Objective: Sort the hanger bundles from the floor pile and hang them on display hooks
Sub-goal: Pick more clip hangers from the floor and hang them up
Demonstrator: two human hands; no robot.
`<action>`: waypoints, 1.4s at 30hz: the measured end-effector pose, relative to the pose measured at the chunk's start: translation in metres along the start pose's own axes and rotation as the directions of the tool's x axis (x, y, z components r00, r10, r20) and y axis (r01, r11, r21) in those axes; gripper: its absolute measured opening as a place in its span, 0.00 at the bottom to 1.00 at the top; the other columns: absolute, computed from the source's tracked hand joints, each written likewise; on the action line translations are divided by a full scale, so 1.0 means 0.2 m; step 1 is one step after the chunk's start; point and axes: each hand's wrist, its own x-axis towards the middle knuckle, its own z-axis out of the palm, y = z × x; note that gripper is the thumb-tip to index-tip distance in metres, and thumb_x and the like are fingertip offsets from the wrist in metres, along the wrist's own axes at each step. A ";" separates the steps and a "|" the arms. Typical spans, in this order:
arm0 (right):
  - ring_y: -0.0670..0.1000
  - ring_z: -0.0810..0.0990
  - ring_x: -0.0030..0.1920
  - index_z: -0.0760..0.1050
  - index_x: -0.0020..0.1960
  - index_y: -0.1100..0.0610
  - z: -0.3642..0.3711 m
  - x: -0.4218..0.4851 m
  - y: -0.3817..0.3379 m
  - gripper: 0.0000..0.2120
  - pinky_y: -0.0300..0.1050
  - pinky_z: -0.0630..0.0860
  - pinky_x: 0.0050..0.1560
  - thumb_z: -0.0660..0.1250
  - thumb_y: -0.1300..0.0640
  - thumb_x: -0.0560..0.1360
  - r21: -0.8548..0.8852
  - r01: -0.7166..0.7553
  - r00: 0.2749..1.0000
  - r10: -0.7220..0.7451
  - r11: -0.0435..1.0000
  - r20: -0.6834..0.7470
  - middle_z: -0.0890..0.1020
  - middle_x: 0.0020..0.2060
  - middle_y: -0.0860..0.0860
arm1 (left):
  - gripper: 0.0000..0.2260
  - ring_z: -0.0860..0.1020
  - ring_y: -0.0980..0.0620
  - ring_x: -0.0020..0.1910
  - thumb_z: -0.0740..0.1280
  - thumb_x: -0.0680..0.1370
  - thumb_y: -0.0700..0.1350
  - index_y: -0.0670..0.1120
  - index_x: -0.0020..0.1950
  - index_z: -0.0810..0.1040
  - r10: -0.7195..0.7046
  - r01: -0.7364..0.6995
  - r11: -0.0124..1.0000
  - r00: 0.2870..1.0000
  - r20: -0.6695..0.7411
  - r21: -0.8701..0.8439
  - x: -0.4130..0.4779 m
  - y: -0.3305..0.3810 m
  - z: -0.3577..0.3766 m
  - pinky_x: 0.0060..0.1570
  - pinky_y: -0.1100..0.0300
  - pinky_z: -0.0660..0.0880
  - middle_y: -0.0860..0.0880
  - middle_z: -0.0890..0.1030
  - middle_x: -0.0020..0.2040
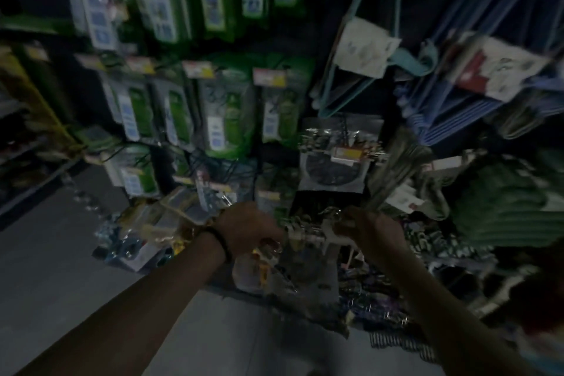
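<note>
The frame is dark and blurred. My left hand (247,227), with a black band on the wrist, and my right hand (370,230) both reach to a low display hook (305,236) in front of the rack. Their fingers are closed around a bundle of small clip hangers (308,223) with shiny metal parts that sits at the hook. A grey-green hanger bundle (396,168) rises from just above my right hand. Blue hanger bundles (451,107) and green ones (503,192) hang on hooks to the right.
Green packaged goods (225,113) hang in rows on the rack above and to the left. A pile of packets (158,232) lies on the grey floor at the rack's foot. More packets (375,299) hang or lie below my hands. Shelving (27,137) stands at the far left.
</note>
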 end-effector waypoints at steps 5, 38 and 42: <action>0.49 0.86 0.53 0.77 0.65 0.46 -0.03 0.21 0.26 0.17 0.39 0.75 0.37 0.72 0.43 0.78 0.069 0.009 1.000 -0.009 0.998 -0.002 0.85 0.55 0.44 | 0.14 0.86 0.48 0.47 0.76 0.75 0.40 0.58 0.55 0.86 -0.020 0.025 0.997 0.998 0.067 -0.075 0.42 -0.10 -0.05 0.45 0.53 0.83 0.53 0.88 0.49; 0.58 0.79 0.55 0.76 0.68 0.70 -0.01 0.75 0.46 0.16 0.24 0.74 0.47 0.64 0.64 0.83 0.474 0.029 0.998 -0.001 0.880 -0.060 0.80 0.61 0.59 | 0.23 0.46 0.36 0.84 0.72 0.80 0.45 0.68 0.69 0.76 -0.020 -0.019 0.947 0.993 0.119 0.322 1.01 -0.33 -0.03 0.70 0.37 0.71 0.54 0.34 0.85; 0.51 0.86 0.41 0.82 0.59 0.44 0.03 0.78 0.48 0.15 0.41 0.75 0.35 0.73 0.40 0.75 0.099 0.028 0.980 -0.008 0.995 -0.198 0.87 0.46 0.48 | 0.23 0.47 0.36 0.84 0.75 0.78 0.43 0.69 0.66 0.78 -0.014 -0.023 0.963 0.990 0.139 0.268 1.01 -0.37 -0.04 0.71 0.37 0.71 0.57 0.36 0.85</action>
